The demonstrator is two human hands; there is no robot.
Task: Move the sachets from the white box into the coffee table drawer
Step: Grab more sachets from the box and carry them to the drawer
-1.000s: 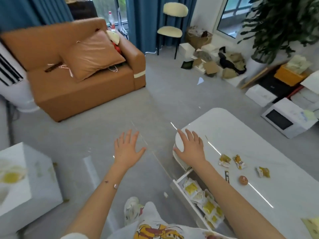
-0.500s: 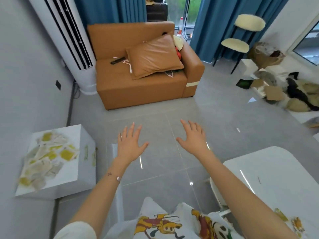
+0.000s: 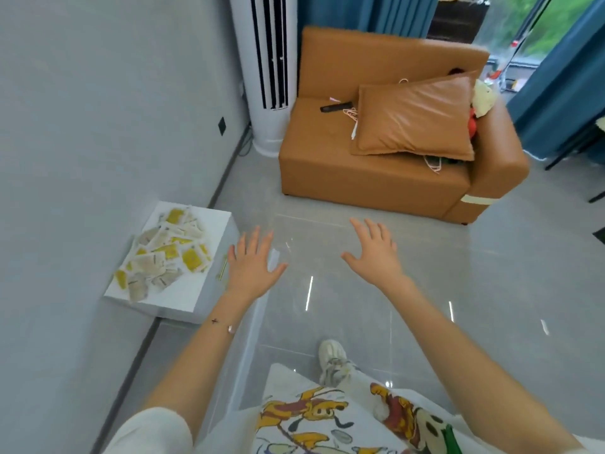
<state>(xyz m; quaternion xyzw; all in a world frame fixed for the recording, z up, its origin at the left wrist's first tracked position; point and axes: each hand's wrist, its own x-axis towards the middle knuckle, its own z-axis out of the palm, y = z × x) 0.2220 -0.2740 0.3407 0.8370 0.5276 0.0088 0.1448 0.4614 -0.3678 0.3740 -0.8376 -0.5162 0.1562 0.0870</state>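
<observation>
**Step in hand (judged):** reaching to the box for a load of sachets; none is picked up yet.

**Left hand** point(image 3: 252, 267): bare, fingers straight and spread, holding nothing. It hangs just right of the box, by its right edge.

**Right hand** point(image 3: 373, 253): also flat, splayed and empty. It is well right of the box, over the floor.

**Handling notes (opinion):**
- The left hand is the nearer, so it should lead over the heap and the right should follow to close in from the other side.
- The packets look thin, slick and loosely overlapped. Scooping from the heap's edges toward its middle should hold better than pinching single ones from the top.
- A modest handful is safer than a large one, since stray packets could slide off toward the wall side.

**Containers and contents**
- **Box** point(image 3: 214, 224): white, on the floor against the wall.
- **Sachets** point(image 3: 163, 257): many, yellow and pale, in one untidy heap over the box's left and middle. The box's right strip and near edge are bare. I cannot tell whether they lie on a lid or in a shallow recess.
- **Drawer:** not in view, so nothing can be said of its contents.

**Also present:**
- **Sofa** point(image 3: 360, 178): tan, beyond and right of the box.
- **Cushion** point(image 3: 412, 119): on the sofa.
- **Tower unit** point(image 3: 265, 77): white, beyond the box.
</observation>
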